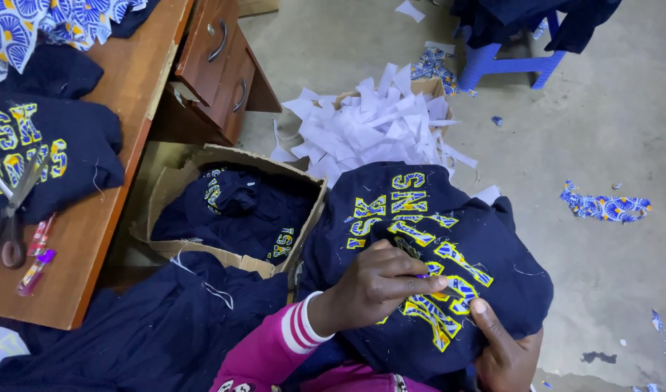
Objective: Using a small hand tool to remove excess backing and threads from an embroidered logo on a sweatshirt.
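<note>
Navy cloth with yellow and blue stitched letters, the garment lies over the person's lap, under both hands. The left hand rests on top of the letters, fingers pinching a small purple-tipped tool. The right hand grips the cloth from below, thumb pressed on the stitching. Left of the hands, a box holds more navy pieces. Beyond the hands sits a pile of white paper strips. Far left, scissors lie on the worktop.

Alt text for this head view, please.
Seen from above, a left hand pinches a small purple tool on a navy garment with yellow lettering; the right hand grips its edge. A cardboard box holds more.
</note>
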